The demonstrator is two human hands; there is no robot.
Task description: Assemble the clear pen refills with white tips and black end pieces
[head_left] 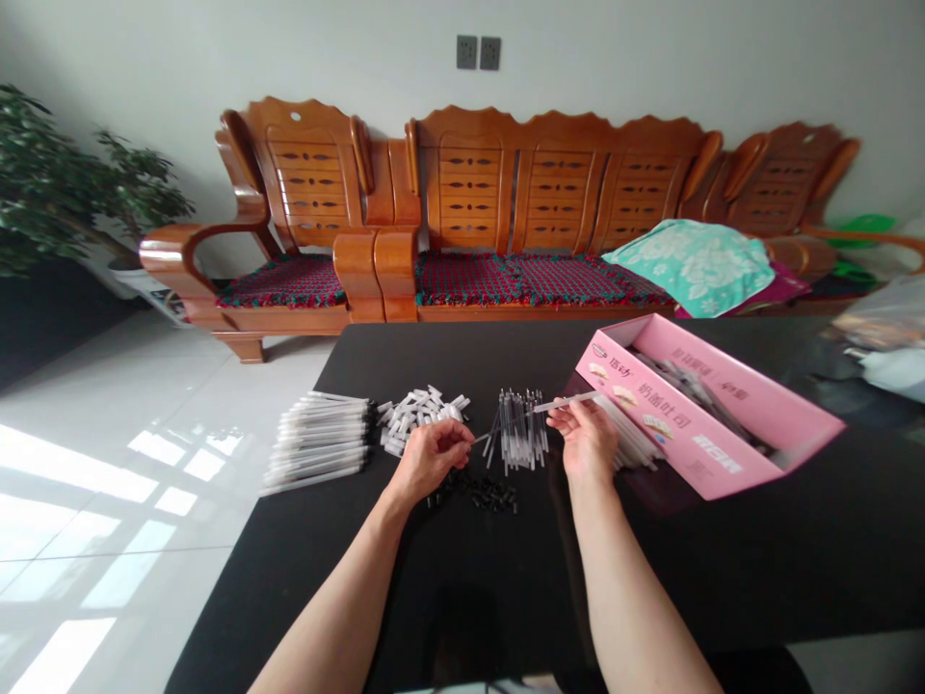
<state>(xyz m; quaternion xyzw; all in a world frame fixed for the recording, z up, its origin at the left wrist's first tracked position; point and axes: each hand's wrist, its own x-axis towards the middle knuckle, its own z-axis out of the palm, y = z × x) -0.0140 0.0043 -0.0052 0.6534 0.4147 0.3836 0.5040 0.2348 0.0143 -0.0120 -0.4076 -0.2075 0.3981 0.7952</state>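
My left hand (432, 457) pinches one end of a thin pen refill, which slants up to the right. Between the fingers of my right hand (589, 439) is a translucent white pen barrel (568, 401). The refill points at the barrel's near end; I cannot tell whether it is inside. Below them lies a bundle of pen refills (523, 439). White pen caps (415, 416) are heaped beyond my left hand, with small black plugs (497, 495) scattered on its near side. More white barrels (636, 439) lie beside my right hand, partly hidden by it.
A stack of white pens with black ends (318, 443) lies on the black table (491, 598) at left. At right stands a pink box (694, 424) with dark slender items inside. Wooden seats (469, 193) line the wall, and a plastic bag (885, 337) sits far right.
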